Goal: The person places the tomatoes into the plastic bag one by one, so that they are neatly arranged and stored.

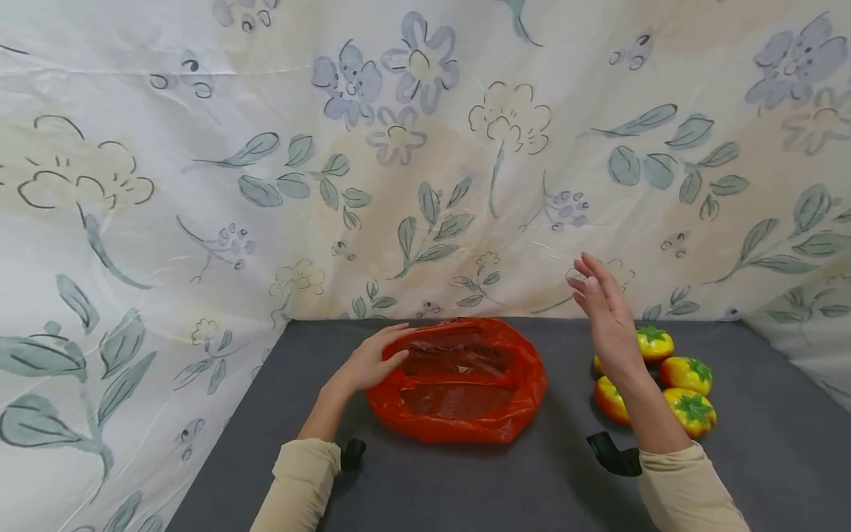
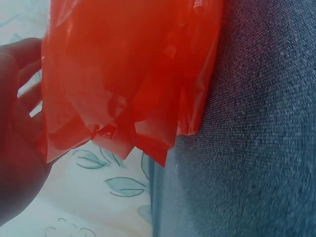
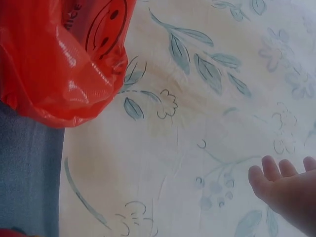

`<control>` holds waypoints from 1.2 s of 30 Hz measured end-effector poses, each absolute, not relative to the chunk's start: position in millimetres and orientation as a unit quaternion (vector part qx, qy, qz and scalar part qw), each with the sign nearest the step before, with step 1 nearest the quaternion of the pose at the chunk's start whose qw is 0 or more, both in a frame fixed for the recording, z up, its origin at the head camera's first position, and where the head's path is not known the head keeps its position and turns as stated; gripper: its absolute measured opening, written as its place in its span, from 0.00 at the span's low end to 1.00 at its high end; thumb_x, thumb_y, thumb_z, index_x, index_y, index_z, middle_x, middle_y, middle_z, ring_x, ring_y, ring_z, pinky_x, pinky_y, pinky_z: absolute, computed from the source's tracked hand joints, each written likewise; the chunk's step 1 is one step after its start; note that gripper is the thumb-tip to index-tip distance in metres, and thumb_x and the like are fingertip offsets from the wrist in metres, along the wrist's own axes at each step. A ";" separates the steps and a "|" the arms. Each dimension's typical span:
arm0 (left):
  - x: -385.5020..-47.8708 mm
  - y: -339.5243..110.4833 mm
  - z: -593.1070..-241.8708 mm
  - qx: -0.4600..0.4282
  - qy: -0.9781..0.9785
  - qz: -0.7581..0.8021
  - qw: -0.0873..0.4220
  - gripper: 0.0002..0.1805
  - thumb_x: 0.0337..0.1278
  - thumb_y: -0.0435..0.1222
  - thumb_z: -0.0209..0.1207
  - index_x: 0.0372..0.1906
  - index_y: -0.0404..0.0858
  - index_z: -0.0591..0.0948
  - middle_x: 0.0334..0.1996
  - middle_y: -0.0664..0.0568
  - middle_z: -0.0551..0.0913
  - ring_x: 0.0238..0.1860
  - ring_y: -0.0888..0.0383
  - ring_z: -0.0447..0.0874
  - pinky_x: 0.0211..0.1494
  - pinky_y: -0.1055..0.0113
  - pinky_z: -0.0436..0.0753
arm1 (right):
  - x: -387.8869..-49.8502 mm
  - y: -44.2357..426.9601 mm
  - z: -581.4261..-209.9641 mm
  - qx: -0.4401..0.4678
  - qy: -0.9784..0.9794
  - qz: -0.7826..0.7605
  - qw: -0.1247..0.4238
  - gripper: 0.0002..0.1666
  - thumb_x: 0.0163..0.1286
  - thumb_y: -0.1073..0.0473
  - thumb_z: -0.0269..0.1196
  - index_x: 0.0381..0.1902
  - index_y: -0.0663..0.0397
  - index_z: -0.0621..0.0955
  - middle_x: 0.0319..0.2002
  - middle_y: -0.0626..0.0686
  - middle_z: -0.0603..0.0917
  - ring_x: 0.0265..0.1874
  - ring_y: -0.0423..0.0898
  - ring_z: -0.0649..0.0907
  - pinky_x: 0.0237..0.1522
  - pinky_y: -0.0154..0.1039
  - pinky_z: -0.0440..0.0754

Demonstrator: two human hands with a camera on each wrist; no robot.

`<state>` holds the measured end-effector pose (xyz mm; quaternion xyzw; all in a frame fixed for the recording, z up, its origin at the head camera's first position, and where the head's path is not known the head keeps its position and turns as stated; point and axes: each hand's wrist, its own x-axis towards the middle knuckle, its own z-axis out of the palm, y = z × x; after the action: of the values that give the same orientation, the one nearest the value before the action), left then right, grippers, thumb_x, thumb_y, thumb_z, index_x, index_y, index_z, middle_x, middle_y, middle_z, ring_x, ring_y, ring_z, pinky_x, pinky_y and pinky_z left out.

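On the dark grey cloth-covered tabletop [image 1: 465,488], a red, translucent plastic bag [image 1: 459,430] sits with its mouth spread open. The left hand [image 1: 372,363] rests at the bag's left rim, fingers extended, not clenched. The right hand [image 1: 609,329] is raised near glossy red-and-yellow round fruits with green leafy tops [image 1: 685,375], fingers released, holding nothing. To keep the mouth wide, steady the rim lightly; thin film may fold inward if pressed. Avoid dragging the base.
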<state>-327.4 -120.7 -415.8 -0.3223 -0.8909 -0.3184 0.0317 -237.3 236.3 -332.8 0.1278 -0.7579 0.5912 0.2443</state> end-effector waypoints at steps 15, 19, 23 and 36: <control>-328.7 -124.0 -424.6 -0.322 -0.878 -0.349 0.055 0.25 0.63 0.34 0.58 0.66 0.40 0.72 0.68 0.44 0.66 0.67 0.45 0.63 0.64 0.44 0.64 | -229.9 265.2 -335.4 0.119 -0.656 0.703 0.247 0.30 0.77 0.48 0.43 0.74 0.46 0.56 0.70 0.58 0.56 0.65 0.52 0.63 0.64 0.31 0.62; -329.6 -124.9 -426.8 -0.324 -0.878 -0.349 0.053 0.25 0.63 0.33 0.58 0.66 0.39 0.72 0.68 0.44 0.65 0.67 0.45 0.62 0.64 0.43 0.64 | -229.4 272.0 -337.8 0.120 -0.634 0.721 0.251 0.30 0.77 0.49 0.44 0.73 0.47 0.58 0.69 0.57 0.58 0.62 0.51 0.65 0.62 0.31 0.64; -330.5 -125.2 -429.3 -0.324 -0.877 -0.351 0.053 0.25 0.64 0.34 0.58 0.66 0.40 0.72 0.68 0.43 0.65 0.67 0.45 0.62 0.64 0.43 0.64 | -229.5 278.2 -340.8 0.118 -0.615 0.736 0.258 0.29 0.77 0.50 0.45 0.73 0.49 0.59 0.66 0.55 0.61 0.60 0.49 0.68 0.61 0.31 0.66; -332.3 -123.6 -432.4 -0.332 -0.874 -0.353 0.047 0.27 0.63 0.33 0.58 0.67 0.40 0.70 0.69 0.42 0.62 0.67 0.44 0.61 0.63 0.42 0.64 | -232.0 303.5 -347.3 0.062 -0.603 0.742 0.284 0.31 0.76 0.46 0.45 0.72 0.49 0.60 0.69 0.57 0.58 0.61 0.49 0.67 0.63 0.33 0.64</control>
<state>-332.3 -123.6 -432.4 -0.3319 -0.8736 -0.3527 0.0471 -232.0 303.5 -347.3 0.0624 -0.6033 0.7424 0.2844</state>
